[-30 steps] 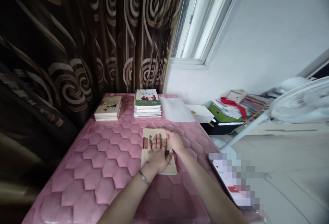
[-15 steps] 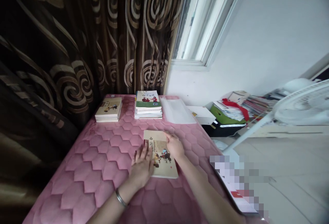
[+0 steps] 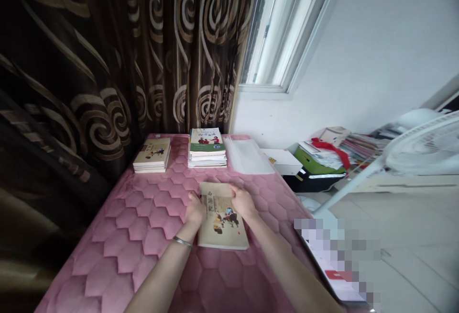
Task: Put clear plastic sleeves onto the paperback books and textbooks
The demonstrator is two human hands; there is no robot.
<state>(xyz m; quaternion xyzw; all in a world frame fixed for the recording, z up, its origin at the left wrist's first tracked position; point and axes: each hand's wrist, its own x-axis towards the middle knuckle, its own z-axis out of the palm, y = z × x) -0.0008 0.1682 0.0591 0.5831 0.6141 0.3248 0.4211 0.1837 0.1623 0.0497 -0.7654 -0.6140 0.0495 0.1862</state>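
Observation:
A tan paperback book (image 3: 219, 222) with a picture on its cover lies on the pink quilted surface (image 3: 143, 241). My left hand (image 3: 195, 210) grips the book's left edge, fingers curled round it. My right hand (image 3: 244, 202) holds the book's upper right edge, fingers closed on it. A thin bracelet sits on my left wrist.
At the back stand a low stack of tan books (image 3: 152, 154), a taller stack topped by a green book (image 3: 207, 147) and clear plastic sleeves (image 3: 247, 155). A dark swirl-patterned curtain (image 3: 107, 64) hangs behind. A white fan (image 3: 419, 150) and cluttered boxes (image 3: 315, 160) are at the right.
My left hand slid off the cover, where it lay flat, to the book's left edge and closed on it. My right hand stayed at the upper right edge.

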